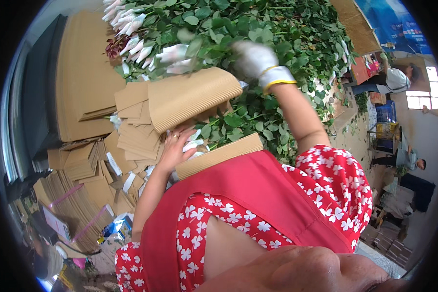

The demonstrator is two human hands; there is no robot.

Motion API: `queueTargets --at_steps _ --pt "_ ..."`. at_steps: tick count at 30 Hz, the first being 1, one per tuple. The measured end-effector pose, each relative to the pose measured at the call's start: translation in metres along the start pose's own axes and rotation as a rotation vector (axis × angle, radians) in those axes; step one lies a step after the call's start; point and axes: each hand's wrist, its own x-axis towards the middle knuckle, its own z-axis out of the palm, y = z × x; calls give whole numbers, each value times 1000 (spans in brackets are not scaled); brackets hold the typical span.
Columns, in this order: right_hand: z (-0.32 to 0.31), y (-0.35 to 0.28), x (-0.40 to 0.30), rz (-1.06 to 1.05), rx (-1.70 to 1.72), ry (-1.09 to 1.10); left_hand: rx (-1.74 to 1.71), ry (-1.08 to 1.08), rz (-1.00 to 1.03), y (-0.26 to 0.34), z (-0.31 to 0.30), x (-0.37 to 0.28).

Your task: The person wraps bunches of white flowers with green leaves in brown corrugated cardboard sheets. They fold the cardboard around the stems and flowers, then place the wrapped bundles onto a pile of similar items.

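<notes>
My bare left hand [177, 146], with a ring on one finger, rests with its fingers apart beside white-netted flower heads [194, 142]. These lie between the raised flap and the near edge of a corrugated cardboard wrap [195, 98]; their leafy stems [226, 127] point right. The fingertips reach the flap's lower edge. Farther out, my right hand [255, 62] wears a white glove with a yellow-edged cuff and is blurred by motion. It appears closed around flower stems, whose leaves [194, 47] blur to its left; its fingertips are hard to make out.
Leafy cut flowers [299, 29] cover the far table, several heads in white netting [126, 20]. Cardboard pieces [140, 137] and large sheets [89, 73] lie left, near bundled cardboard [69, 208]. On the right are a blue crate [385, 111] and two other people [398, 78].
</notes>
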Motion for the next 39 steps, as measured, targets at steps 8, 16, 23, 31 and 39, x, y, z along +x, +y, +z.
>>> queueTargets --at_steps 8,16,23,31,39 --pt "-146 -24 -105 -273 91 191 -159 138 2 -5 2 -8" --pt "51 -46 -129 -348 63 -206 -54 86 63 -21 11 1" --pt "51 -35 -123 -381 91 -271 394 181 14 11 -6 -7" --pt "-72 -78 -121 -279 -46 -555 146 159 67 -1 -5 1" --pt "-39 -107 -158 -672 199 -363 -112 192 50 -4 2 9"
